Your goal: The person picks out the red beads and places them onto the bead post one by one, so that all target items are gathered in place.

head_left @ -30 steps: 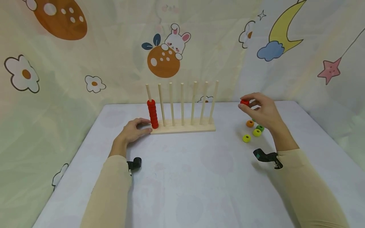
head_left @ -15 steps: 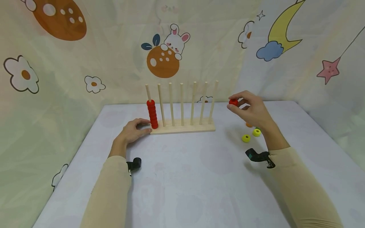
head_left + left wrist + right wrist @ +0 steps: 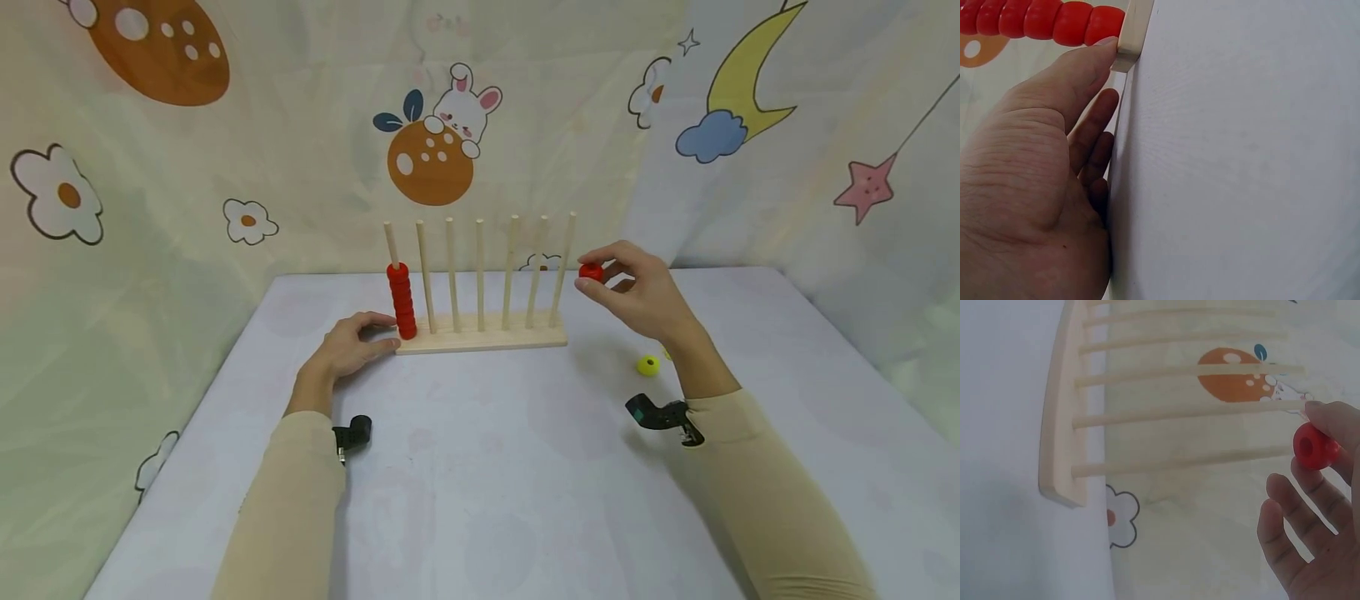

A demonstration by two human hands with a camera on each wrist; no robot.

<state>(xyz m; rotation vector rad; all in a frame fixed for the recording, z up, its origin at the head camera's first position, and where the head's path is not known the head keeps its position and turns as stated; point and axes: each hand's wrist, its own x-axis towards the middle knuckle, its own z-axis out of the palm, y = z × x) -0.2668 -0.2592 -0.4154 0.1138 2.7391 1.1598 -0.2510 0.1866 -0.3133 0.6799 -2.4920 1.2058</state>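
A wooden peg rack [image 3: 487, 337] with a row of upright pegs stands towards the back of the table. Its leftmost peg carries a stack of red beads [image 3: 402, 302], seen also as red beads [image 3: 1041, 20] in the left wrist view. My left hand [image 3: 348, 343] holds the left end of the base, thumb at the front corner and index finger behind. Between thumb and index finger, my right hand [image 3: 637, 287] pinches a red bead [image 3: 590, 272], raised just right of the rightmost peg. In the right wrist view the bead [image 3: 1314, 447] shows its hole.
A yellow bead [image 3: 648, 365] lies on the table [image 3: 487, 467] below my right hand. Part of another yellow one peeks out beside the right wrist. A patterned cloth [image 3: 315, 125] hangs behind the table. Small black cameras sit on both wrists.
My right hand has carried the red bead leftward, from above the loose beads to beside the rightmost peg. The hand and forearm now cover most of those beads. My left hand stays put.
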